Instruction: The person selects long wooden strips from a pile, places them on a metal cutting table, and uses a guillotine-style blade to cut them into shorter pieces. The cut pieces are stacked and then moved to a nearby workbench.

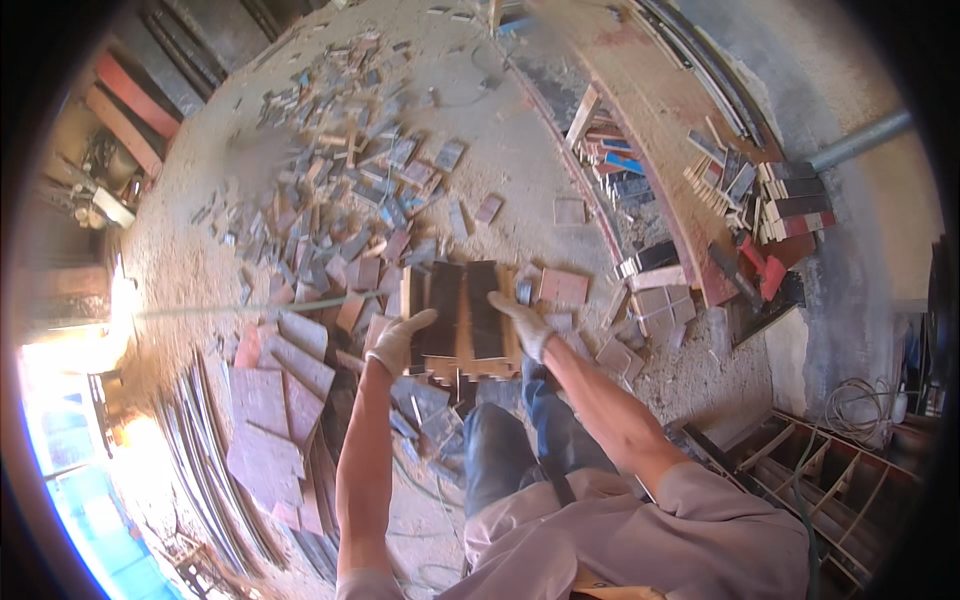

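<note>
In front of my knees, a bundle of short plywood pieces (445,312) with dark brown faces and pale wood edges is gripped from its two sides. My left hand (396,343), in a pale work glove, is closed against the left side, its thumb over the top. On the opposite side my right hand (522,326), gloved too, presses with its thumb along the top of a dark piece. The fingers beneath are hidden. Below the bundle's near edge, dark offcuts (425,405) lie by my legs.
Many scattered wood offcuts (350,190) cover the dusty floor ahead. Larger sheets (265,415) are piled at left beside long metal bars (205,450). A long bench (650,120) at right bears stacked blocks (795,200) and a red tool (763,268). A slatted frame (810,465) stands lower right.
</note>
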A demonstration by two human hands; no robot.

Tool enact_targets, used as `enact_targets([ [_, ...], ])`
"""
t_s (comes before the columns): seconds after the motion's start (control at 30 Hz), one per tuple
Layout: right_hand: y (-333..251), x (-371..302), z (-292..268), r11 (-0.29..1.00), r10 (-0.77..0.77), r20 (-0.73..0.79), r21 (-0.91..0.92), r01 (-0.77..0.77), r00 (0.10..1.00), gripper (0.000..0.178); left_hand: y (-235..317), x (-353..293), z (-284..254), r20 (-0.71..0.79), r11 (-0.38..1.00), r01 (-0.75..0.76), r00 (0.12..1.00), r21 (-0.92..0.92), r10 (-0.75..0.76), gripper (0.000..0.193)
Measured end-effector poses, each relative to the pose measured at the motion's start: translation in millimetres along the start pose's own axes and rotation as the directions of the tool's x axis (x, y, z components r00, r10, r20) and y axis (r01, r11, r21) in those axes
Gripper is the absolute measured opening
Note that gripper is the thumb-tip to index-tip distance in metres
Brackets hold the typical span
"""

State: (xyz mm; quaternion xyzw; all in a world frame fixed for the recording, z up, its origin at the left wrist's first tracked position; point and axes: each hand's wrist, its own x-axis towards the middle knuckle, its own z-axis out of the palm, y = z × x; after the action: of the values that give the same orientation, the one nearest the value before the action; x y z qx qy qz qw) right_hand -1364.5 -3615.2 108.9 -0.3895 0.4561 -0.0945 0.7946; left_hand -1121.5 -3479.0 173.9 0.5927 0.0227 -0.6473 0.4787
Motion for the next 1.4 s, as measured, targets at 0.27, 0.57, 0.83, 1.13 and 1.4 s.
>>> enact_targets([
  [0.27,-47,104,17,0.769,-0.148,0.275,-0.572,0.285,0.95,0.069,17,123,-36,-0.07,0.377,-0.357,0.64,0.855,0.765,0.052],
  [0.57,-132,103,-222,0.907,-0.048,-0.152,-0.42,-0.02,0.987,0.018,-112,154,24,-0.241,0.616,0.146,0.968,0.774,0.075,0.036],
  [0.83,-253,113,-376,0.842,-0.05,-0.572,-0.465,-0.273,0.819,0.032,8,313,39,0.063,0.004,-0.063,0.989,0.998,-0.137,0.042],
  [1.13,-428,285,-337,0.622,-0.243,-0.468,-0.748,-0.234,0.85,0.028,510,490,145,-0.205,0.644,-0.564,0.648,0.517,0.733,0.043],
  [1.4,-668,513,-326,0.451,-0.545,-0.198,-0.888,0.086,0.815,0.032,576,623,178,-0.207,0.767,-0.305,0.847,0.565,0.489,0.055],
])
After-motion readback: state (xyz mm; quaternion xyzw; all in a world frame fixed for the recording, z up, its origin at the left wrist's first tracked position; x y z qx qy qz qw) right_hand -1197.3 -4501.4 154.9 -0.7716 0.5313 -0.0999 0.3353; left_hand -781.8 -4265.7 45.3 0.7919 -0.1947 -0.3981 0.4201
